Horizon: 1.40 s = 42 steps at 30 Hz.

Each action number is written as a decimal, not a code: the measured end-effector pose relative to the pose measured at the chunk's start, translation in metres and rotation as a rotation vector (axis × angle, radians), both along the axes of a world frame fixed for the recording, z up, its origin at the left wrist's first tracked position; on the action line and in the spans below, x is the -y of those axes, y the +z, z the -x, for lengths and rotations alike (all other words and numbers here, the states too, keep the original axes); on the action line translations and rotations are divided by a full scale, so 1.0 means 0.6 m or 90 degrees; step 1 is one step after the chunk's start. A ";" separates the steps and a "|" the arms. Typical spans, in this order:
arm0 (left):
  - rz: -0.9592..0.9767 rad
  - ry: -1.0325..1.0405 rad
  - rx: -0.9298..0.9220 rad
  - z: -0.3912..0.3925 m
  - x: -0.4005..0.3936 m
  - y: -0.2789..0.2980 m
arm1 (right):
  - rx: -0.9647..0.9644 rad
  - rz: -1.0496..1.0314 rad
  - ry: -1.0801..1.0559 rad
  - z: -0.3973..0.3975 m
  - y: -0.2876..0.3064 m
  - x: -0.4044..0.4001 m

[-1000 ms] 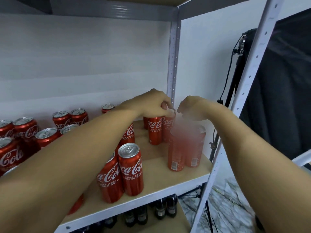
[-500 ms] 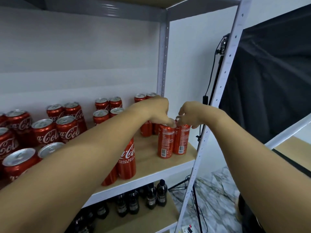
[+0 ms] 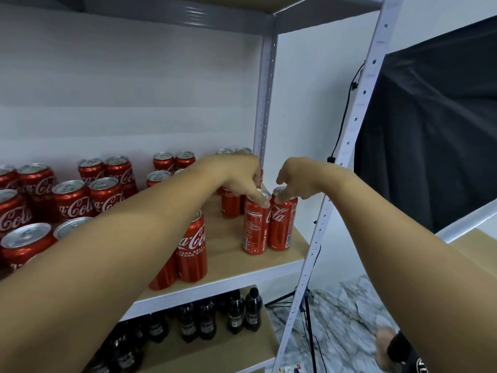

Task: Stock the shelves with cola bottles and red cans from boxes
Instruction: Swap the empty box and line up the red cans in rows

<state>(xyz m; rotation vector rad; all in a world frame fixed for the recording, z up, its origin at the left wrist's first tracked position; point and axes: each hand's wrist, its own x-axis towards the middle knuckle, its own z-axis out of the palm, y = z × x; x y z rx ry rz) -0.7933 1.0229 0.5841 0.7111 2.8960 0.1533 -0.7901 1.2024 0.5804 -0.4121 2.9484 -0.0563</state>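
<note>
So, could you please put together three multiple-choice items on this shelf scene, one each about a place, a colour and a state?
1. Where do the dark cola bottles stand?
A. On the shelf below the cans
B. On the top shelf
C. On the floor

2. What colour are the bodies of the cans?
A. Blue
B. Red
C. Green

3. How do the two cans under the hands stand?
A. Lying on their sides
B. Stacked one on the other
C. Upright, side by side on the shelf board

Answers:
1. A: the bottles show beneath the can shelf's front rail.
2. B: every can has a red body with a silver top.
3. C: the left hand has its fingertips on the left can, the right hand grips the top of the right can, and both cans rest upright near the right front corner.
</note>
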 end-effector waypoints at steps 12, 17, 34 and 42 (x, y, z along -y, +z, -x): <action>-0.010 -0.032 0.071 0.019 0.008 0.004 | 0.027 -0.019 0.062 0.013 0.013 -0.001; -0.045 0.028 0.081 0.013 -0.005 -0.006 | 0.031 0.022 -0.003 0.017 0.006 0.001; -0.062 0.004 0.130 0.017 -0.008 -0.004 | 0.088 0.035 -0.013 0.015 0.005 0.005; -0.031 -0.054 0.093 0.015 -0.001 -0.003 | 0.097 0.051 0.074 -0.003 0.015 -0.002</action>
